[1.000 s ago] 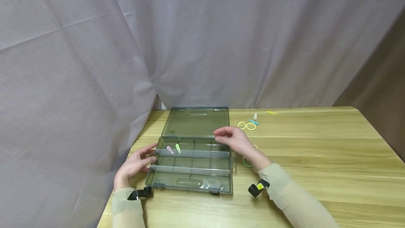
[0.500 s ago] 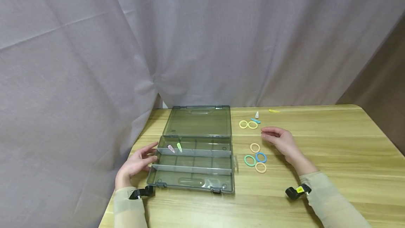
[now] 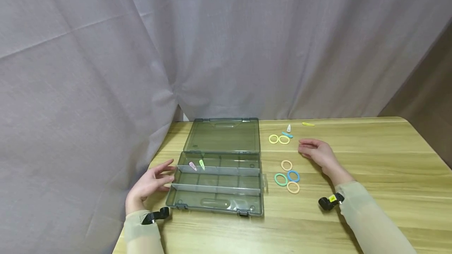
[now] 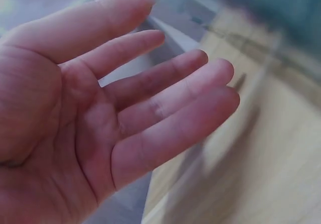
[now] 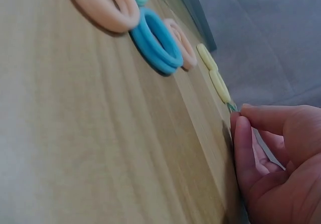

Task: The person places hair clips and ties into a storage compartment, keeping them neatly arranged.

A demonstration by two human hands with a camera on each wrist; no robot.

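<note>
My left hand (image 3: 150,181) is beside the left wall of a translucent grey-green divided box (image 3: 217,179), its lid open. In the left wrist view, the fingers are spread and the palm (image 4: 85,108) holds nothing. A pink hair clip (image 3: 192,166) and a green hair clip (image 3: 202,164) lie in the box's back row. My right hand (image 3: 319,155) hovers low over the table, thumb and fingertips close together, with nothing visible between them. Nearest to it are a blue hair clip (image 3: 287,135) and two yellow hair ties (image 3: 284,140).
Orange, green and blue hair ties (image 3: 293,176) lie in a cluster right of the box. A white hair clip (image 3: 288,128) and a yellow hair clip (image 3: 308,124) are near the table's (image 3: 367,156) back edge. A grey curtain (image 3: 226,50) hangs behind.
My right hand has moved from above the box to the right, over the table, uncovering the cluster of hair ties. The left hand has stayed beside the box.
</note>
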